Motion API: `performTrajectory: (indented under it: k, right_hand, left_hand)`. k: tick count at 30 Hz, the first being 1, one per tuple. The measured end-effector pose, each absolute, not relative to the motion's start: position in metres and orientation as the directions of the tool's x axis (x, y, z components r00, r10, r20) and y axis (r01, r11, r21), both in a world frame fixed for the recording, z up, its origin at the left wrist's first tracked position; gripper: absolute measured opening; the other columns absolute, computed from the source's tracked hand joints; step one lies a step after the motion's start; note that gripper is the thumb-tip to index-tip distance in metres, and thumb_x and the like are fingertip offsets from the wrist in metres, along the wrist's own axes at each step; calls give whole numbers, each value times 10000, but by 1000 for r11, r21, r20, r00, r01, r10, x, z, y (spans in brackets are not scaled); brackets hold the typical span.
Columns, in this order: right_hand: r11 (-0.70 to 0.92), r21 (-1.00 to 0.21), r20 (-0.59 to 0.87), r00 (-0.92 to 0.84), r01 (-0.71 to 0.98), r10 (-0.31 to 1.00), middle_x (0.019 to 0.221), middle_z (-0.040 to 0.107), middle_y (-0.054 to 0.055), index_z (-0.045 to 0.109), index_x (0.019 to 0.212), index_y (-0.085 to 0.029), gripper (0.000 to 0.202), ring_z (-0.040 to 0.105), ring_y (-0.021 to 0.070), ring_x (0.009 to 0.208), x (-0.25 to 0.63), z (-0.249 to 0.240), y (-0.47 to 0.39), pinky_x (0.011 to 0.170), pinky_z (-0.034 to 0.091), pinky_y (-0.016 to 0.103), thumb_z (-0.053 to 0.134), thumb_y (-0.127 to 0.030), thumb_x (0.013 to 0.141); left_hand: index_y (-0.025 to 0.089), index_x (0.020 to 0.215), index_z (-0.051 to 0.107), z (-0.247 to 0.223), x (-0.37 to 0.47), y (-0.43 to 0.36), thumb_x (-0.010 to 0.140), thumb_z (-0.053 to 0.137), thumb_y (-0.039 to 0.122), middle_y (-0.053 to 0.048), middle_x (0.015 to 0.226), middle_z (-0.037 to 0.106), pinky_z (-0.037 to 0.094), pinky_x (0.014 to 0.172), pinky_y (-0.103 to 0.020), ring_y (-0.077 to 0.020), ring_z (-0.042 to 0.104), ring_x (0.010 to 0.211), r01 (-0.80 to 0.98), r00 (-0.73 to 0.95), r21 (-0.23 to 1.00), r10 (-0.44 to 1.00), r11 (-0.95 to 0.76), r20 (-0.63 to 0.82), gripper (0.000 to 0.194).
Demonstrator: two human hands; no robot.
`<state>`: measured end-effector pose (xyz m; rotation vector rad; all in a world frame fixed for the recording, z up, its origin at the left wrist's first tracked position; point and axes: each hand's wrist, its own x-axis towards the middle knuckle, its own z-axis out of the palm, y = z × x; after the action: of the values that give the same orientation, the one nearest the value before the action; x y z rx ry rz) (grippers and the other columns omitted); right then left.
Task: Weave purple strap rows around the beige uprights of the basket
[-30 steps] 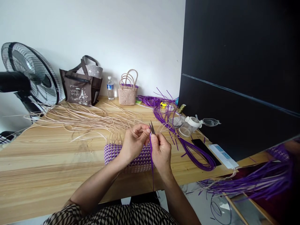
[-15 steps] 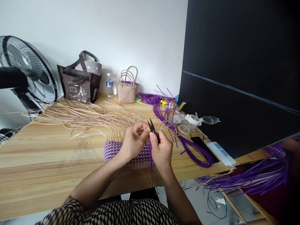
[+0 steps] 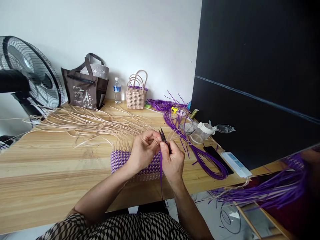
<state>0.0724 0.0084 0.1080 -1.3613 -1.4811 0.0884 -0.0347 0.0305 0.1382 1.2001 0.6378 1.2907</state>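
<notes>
Centrally, woven piece: purple-and-pale knotted panel (image 3: pixel 120 160) lying on the wooden counter (image 3: pixel 62 186), partly hidden behind both hands.
Pale strands: long loose bundle (image 3: pixel 82 120) spread from the panel's far edge across the counter to the left.
Left grip: thumb and fingers (image 3: pixel 143 151) pinched together above the panel, closed on the upper end of the purple strip (image 3: pixel 161 180); the exact contact is partly hidden.
Right grip: fingers (image 3: pixel 172 161) clenched around the small dark scissors (image 3: pixel 167 144), blades pointing up beside the left fingertips and slightly parted.
Purple strip: hanging from between the hands, past the counter's near edge.
Purple cords: looped coil (image 3: pixel 210 166) at right, trailing back toward the wall.
Clear jar: lidded container (image 3: pixel 203 134), lid raised, beside the cords.
Power strip: white block (image 3: pixel 236 164) near the right edge.
Along the wall: small woven basket (image 3: pixel 135 100) with upright handles, water bottle (image 3: pixel 117 90), brown bag (image 3: pixel 83 88).
Far left: black fan (image 3: pixel 32 73), caged.
</notes>
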Motion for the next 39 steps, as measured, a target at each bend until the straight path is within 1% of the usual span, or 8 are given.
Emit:
performTrajectory:
  k: [5,13,20,25,29,32,34,39]
  right_hand:
    - [342,-680,605,232,648,762,550,571,-12,593,697,-173,302,476,100,503,73,108,8,510,348,203,487,-400,868]
    - [352,-730,576,249,586,779,535,546,-18,564,632,-169,342,451,92,504,70,104,10,513,354,203,464,-386,877]
    - [314,-778,552,354,544,754,528,481,-34,515,640,-169,348,413,95,523,76,103,14,524,342,213,432,-409,878]
    - [321,-770,560,342,552,755,522,435,-47,467,625,-181,344,390,95,521,79,102,13,516,325,216,423,-410,878]
    - [297,-784,533,345,545,773,526,420,-50,469,631,-182,347,389,98,516,85,95,9,516,326,220,420,-419,879]
    - [240,-788,502,366,567,783,537,458,-39,507,659,-176,341,416,107,517,99,79,3,518,339,225,422,-423,879]
    - [170,-781,469,385,601,795,569,526,-13,557,717,-167,341,460,126,536,116,63,-1,530,358,235,413,-428,883]
    - [-44,-681,385,409,731,828,786,672,85,616,978,-148,357,598,196,678,178,18,-9,598,423,277,416,-421,866]
  left_hand:
    - [137,689,509,138,-35,31,684,721,377,60,494,460,287,414,-170,-35,382,419,-385,232,910,938,-153,256,320]
    - [130,717,536,133,-33,35,729,677,394,59,490,455,299,416,-169,-38,396,428,-372,221,911,936,-178,273,299]
    - [131,734,529,140,-35,35,710,683,435,47,495,506,331,428,-179,-44,426,421,-354,194,922,953,-155,234,342]
    - [129,780,531,138,-36,37,676,726,383,42,553,538,359,440,-182,-50,467,448,-397,195,907,953,-141,234,337]
    - [134,782,537,136,-38,39,699,714,352,41,562,539,376,452,-183,-55,483,465,-395,189,905,950,-160,251,293]
    - [134,758,548,139,-42,37,727,690,356,43,529,534,362,444,-175,-50,467,449,-370,185,912,948,-178,260,265]
    - [131,733,552,142,-45,34,751,667,364,36,538,549,348,433,-170,-41,451,436,-352,194,916,943,-189,270,261]
    - [144,754,542,149,-51,25,793,625,355,14,598,609,342,400,-167,-37,448,401,-381,257,906,920,-185,296,230]
